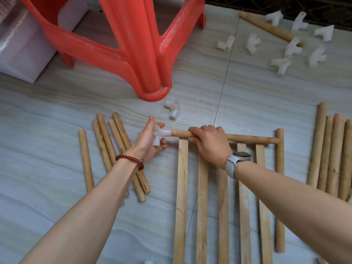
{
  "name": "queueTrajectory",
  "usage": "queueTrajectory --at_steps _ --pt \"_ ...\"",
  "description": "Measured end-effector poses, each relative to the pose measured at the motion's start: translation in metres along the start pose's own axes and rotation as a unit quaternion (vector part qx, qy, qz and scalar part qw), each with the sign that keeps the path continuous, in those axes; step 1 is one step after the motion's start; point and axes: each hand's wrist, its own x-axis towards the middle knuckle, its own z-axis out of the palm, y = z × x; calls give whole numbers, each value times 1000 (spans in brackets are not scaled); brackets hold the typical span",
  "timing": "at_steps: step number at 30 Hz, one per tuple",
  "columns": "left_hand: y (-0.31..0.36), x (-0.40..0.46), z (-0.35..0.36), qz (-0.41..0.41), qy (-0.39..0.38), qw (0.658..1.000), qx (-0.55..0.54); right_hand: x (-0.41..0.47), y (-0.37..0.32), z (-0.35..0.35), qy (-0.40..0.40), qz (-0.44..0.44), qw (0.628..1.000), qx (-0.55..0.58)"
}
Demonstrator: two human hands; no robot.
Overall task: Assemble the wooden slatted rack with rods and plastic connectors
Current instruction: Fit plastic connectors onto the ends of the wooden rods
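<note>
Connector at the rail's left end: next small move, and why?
Probably push the white connector fully home: the left hand cups it on the top rail end, the right hand braces that rail, and the far end is still bare.

I can read no text, label, brand or number anywhere here; the watch (pixel 241 156) on the right wrist shows a blank face to me.
</note>
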Motion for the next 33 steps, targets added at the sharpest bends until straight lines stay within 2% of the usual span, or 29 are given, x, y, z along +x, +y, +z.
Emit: queueTrajectory --at_steps 5,9,16,22,26,29,30,33 --pt "1 1 -3 -15 -9 1000 12 0 -2 2 -5 7 1000 4" --pt "1 3 -9 -20 -20 997 66 2 -3 5 -22 3 1000 10" --pt "-5 10 -3 2 20 991 136 1 1 10 -10 1 1000 -11" --pt "-11 19 -6 70 29 945 319 5 12 7 20 -37 996 -81" --pt "-10 17 -1 183 17 909 373 14 22 -1 13 -2 994 -107" --pt "-6 11 4 222 23 871 438 18 23 -4 7 12 993 -114" --pt "-4 11 4 225 25 867 444 17 24 -4 14 15 993 -115" --pt "0 17 3 214 61 887 405 3 27 3 -8 24 993 -118"
